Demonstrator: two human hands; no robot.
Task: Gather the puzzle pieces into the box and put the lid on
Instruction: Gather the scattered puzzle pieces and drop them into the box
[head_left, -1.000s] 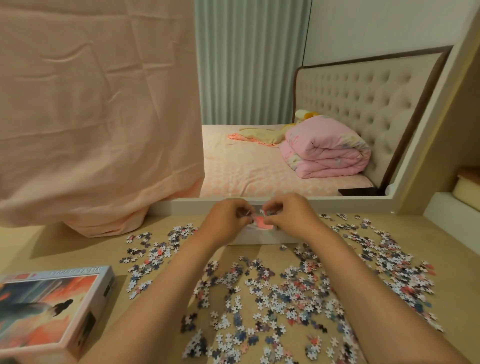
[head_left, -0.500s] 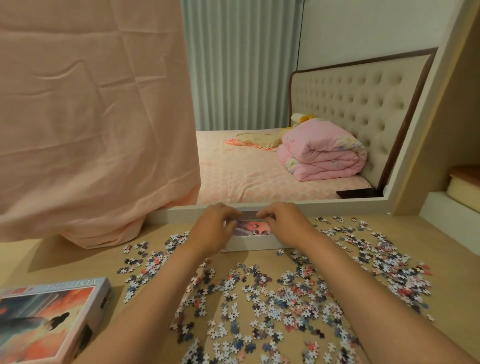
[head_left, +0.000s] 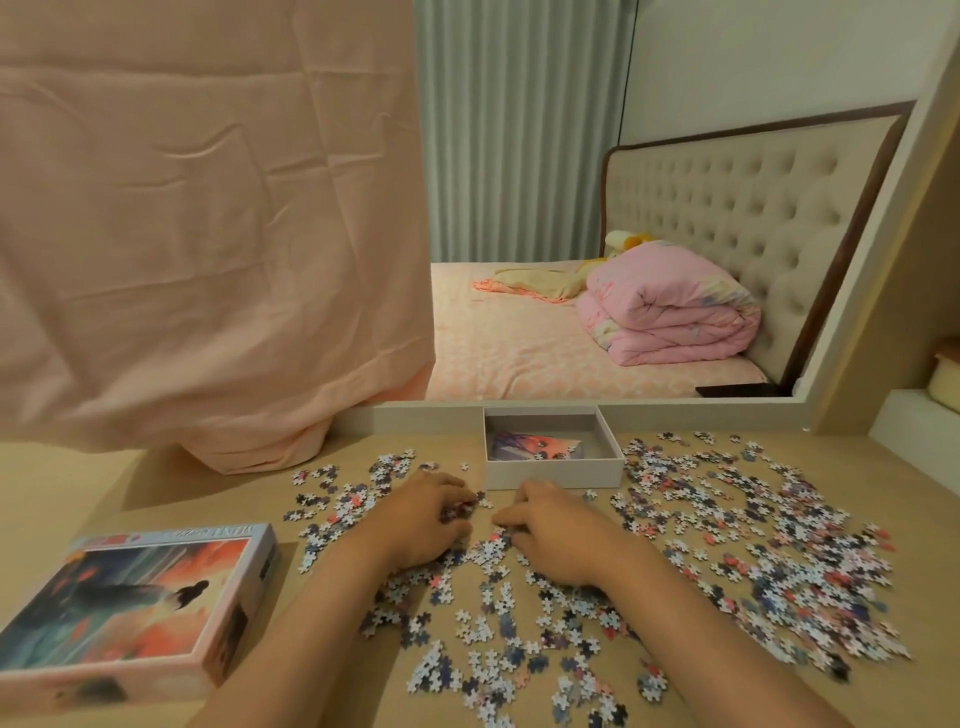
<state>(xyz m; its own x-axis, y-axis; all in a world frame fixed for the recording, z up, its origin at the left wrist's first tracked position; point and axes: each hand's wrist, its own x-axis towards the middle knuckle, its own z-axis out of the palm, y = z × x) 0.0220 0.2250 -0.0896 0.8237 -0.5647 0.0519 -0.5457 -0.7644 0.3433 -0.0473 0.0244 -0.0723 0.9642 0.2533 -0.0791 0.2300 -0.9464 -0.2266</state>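
Observation:
Loose puzzle pieces (head_left: 753, 545) lie scattered over the wooden table (head_left: 62, 488). The open white box (head_left: 553, 475) stands at the table's far edge, with a printed picture sheet (head_left: 535, 446) in its bottom. Its lid (head_left: 130, 597), printed with a figure on an orange sky, lies at the near left. My left hand (head_left: 426, 519) is just in front of the box, fingers curled round a small clump of pieces. My right hand (head_left: 550, 530) rests palm down on pieces beside it, thumb pointing left. Both hands are outside the box.
A pink cloth (head_left: 208, 234) hangs down onto the table's far left. A mirror (head_left: 571, 208) behind the box shows a bed. A white ledge (head_left: 914, 421) rises at the right.
Both hands have left the box, where they set the picture sheet down, and come back toward me onto the pieces. The box interior is now uncovered.

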